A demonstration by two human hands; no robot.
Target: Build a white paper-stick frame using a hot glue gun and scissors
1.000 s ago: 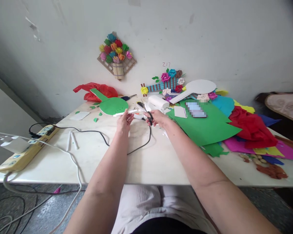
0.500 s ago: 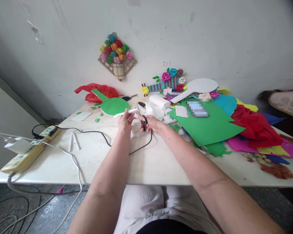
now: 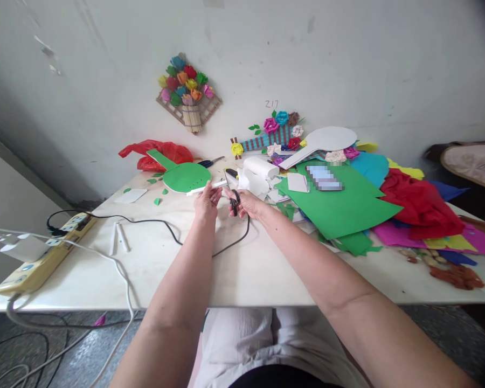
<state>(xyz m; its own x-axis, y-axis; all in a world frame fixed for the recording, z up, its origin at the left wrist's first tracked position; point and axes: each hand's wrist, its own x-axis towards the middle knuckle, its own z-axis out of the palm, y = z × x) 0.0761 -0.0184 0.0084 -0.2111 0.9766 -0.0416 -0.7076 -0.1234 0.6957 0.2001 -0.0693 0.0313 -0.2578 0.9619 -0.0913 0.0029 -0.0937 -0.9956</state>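
My left hand [image 3: 206, 202] pinches a thin white strip [image 3: 207, 187] that lies level and points left over the table. Close to its right, my right hand [image 3: 244, 203] has its fingers through the black handles of a pair of scissors [image 3: 233, 198], whose blades point up toward the strip's right end. Both hands hover above the white table [image 3: 242, 264] near its middle, just in front of a green paddle-shaped cutout [image 3: 185, 175].
A black cable [image 3: 173, 233] loops under my hands to a yellow power strip [image 3: 40, 257] at the left. Two white sticks [image 3: 118, 237] lie nearby. Green paper [image 3: 339, 205], red cloth [image 3: 422, 207] and coloured sheets pile up on the right. A white roll [image 3: 261, 168], paper-flower crafts [image 3: 275, 134] and a red bag [image 3: 156, 151] line the wall.
My right hand has moved left with the scissors, closing in on the white strip held by my left hand. The left hand has stayed almost still.
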